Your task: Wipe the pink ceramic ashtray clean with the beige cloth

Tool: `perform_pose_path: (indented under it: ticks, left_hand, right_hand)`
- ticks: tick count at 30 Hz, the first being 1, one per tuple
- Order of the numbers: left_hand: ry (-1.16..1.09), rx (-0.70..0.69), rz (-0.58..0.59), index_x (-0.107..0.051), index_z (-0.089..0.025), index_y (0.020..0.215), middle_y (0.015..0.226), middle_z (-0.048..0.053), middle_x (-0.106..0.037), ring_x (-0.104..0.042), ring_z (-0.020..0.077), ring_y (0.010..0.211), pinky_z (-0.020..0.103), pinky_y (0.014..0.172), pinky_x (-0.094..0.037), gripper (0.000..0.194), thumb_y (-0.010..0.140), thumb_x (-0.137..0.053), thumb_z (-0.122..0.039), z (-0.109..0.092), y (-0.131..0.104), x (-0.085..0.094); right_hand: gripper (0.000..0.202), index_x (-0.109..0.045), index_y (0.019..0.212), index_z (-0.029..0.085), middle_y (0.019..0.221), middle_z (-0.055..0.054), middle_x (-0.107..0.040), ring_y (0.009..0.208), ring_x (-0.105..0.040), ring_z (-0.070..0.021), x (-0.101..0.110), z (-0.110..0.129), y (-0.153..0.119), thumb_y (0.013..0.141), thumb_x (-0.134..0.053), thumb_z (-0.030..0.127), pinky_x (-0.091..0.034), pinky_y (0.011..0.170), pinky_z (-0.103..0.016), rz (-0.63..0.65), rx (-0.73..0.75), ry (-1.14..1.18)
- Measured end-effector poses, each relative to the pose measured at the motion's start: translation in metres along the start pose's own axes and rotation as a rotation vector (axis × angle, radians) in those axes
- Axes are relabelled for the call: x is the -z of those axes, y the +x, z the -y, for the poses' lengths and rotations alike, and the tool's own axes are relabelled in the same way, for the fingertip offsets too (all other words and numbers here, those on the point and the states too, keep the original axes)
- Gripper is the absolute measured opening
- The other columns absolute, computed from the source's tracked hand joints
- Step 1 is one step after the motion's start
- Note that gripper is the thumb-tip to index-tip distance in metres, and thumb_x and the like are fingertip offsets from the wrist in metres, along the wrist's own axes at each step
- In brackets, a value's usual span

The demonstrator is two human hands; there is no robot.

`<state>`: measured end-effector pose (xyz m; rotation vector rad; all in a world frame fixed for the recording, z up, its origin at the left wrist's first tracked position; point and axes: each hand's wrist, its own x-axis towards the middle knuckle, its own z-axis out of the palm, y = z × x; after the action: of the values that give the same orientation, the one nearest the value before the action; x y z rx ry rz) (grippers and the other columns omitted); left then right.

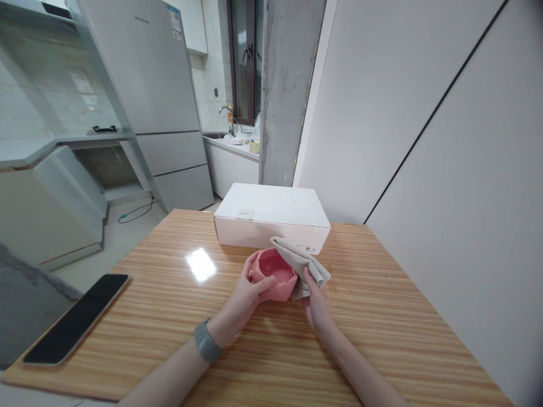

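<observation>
A pink bowl [278, 291] with an angular rim is tilted so that I look into its hollow. My left hand [251, 287] grips it from the left, thumb over the near rim and fingers along the far side. In my right hand [314, 302] is a folded grey-beige cloth [303, 264], pinched between the thumb and fingers. The cloth touches the bowl's right side, and one corner of it rises past the rim. Part of the right hand's fingers is hidden behind the cloth.
Just beyond the bowl lies a closed white box [271, 204] on the striped wooden table [365, 333]. A black-screened phone [78, 319] rests near the table's left edge. A white wall [424, 158] runs along the right. Further back stand a grey fridge [148, 73] and a sink counter.
</observation>
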<state>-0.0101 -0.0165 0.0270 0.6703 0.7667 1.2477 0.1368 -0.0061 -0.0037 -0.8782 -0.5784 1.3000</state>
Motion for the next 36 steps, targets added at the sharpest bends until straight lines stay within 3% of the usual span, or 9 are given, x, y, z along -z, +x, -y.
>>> perform_pose_path:
  ticks: [4,8,11,14,18,23,28,31,36]
  left_hand:
    - [-0.009,-0.033,-0.026,-0.040,-0.030,0.132,0.130,0.009,-0.059,-0.062,0.0254,0.106,0.036,0.079,-0.055,0.079,0.064,-0.081,-0.022,0.000,0.000,0.000]
    - [0.002,-0.067,0.043,-0.044,-0.027,0.131,0.138,0.011,-0.053,-0.054,0.0291,0.121,0.037,0.089,-0.052,0.082,0.060,-0.083,-0.018,-0.002,0.001,0.002]
    - [0.029,-0.100,0.105,-0.046,-0.023,0.132,0.140,0.013,-0.052,-0.050,0.0304,0.126,0.036,0.098,-0.046,0.091,0.051,-0.085,-0.010,0.000,0.004,0.004]
    - [0.074,-0.077,0.102,-0.050,-0.021,0.131,0.137,0.014,-0.055,-0.051,0.0317,0.124,0.037,0.097,-0.047,0.092,0.047,-0.087,-0.009,0.001,0.008,0.008]
    - [0.064,-0.006,0.064,-0.051,-0.019,0.130,0.126,0.015,-0.062,-0.060,0.0304,0.111,0.039,0.086,-0.053,0.081,0.056,-0.085,-0.017,-0.002,0.011,0.014]
    - [-0.092,0.087,0.103,-0.060,-0.014,0.118,0.113,0.013,-0.069,-0.066,0.0260,0.100,0.040,0.090,-0.051,0.045,0.081,-0.067,-0.038,-0.012,0.010,0.017]
    - [-0.221,0.264,0.223,-0.058,-0.008,0.124,0.109,0.019,-0.071,-0.066,0.0323,0.101,0.050,0.101,-0.043,0.067,0.085,-0.048,-0.062,-0.014,0.007,0.014]
    - [-0.274,0.247,0.225,-0.059,-0.010,0.124,0.112,0.017,-0.070,-0.064,0.0301,0.107,0.048,0.104,-0.041,0.061,0.087,-0.048,-0.058,-0.008,0.006,0.011]
    - [-0.224,0.208,0.162,-0.062,-0.015,0.121,0.110,0.013,-0.071,-0.066,0.0269,0.099,0.045,0.093,-0.050,0.049,0.089,-0.052,-0.051,0.004,0.006,0.009]
  right_hand:
    - [0.045,-0.071,0.108,0.027,0.119,-0.001,-0.071,0.125,-0.056,-0.0236,0.003,-0.008,-0.003,0.069,-0.077,0.050,-0.039,0.111,-0.041,0.044,-0.007,-0.004]
    - [0.047,-0.071,0.109,0.028,0.122,0.001,-0.070,0.128,-0.054,-0.0253,0.003,-0.007,-0.003,0.068,-0.078,0.050,-0.035,0.114,-0.044,0.040,-0.025,0.019]
    - [0.048,-0.071,0.108,0.027,0.121,0.001,-0.071,0.129,-0.053,-0.0265,0.001,-0.001,-0.002,0.067,-0.078,0.051,-0.035,0.114,-0.043,0.002,-0.051,0.069]
    - [0.046,-0.072,0.106,0.025,0.120,-0.001,-0.071,0.129,-0.053,-0.0266,0.000,0.007,-0.002,0.068,-0.077,0.051,-0.040,0.112,-0.041,0.016,-0.087,0.102]
    - [0.046,-0.072,0.108,0.021,0.120,-0.003,-0.071,0.123,-0.058,-0.0258,-0.001,0.016,0.001,0.073,-0.074,0.050,-0.045,0.107,-0.038,0.056,-0.124,0.153]
    - [0.040,-0.071,0.110,0.023,0.120,-0.003,-0.071,0.118,-0.062,-0.0219,-0.001,0.019,0.004,0.079,-0.069,0.048,-0.049,0.102,-0.033,0.043,-0.107,0.209]
    - [0.044,-0.070,0.111,0.023,0.119,-0.003,-0.072,0.112,-0.066,-0.0207,-0.005,0.018,0.000,0.077,-0.070,0.050,-0.055,0.092,-0.030,0.088,-0.106,0.189]
    - [0.048,-0.070,0.111,0.022,0.122,-0.005,-0.070,0.112,-0.066,-0.0221,-0.009,0.014,-0.006,0.075,-0.071,0.053,-0.057,0.088,-0.029,0.125,-0.109,0.165]
    - [0.050,-0.073,0.105,0.020,0.119,-0.005,-0.072,0.111,-0.065,-0.0215,-0.009,0.006,-0.010,0.070,-0.073,0.056,-0.056,0.087,-0.026,0.092,-0.129,0.130]
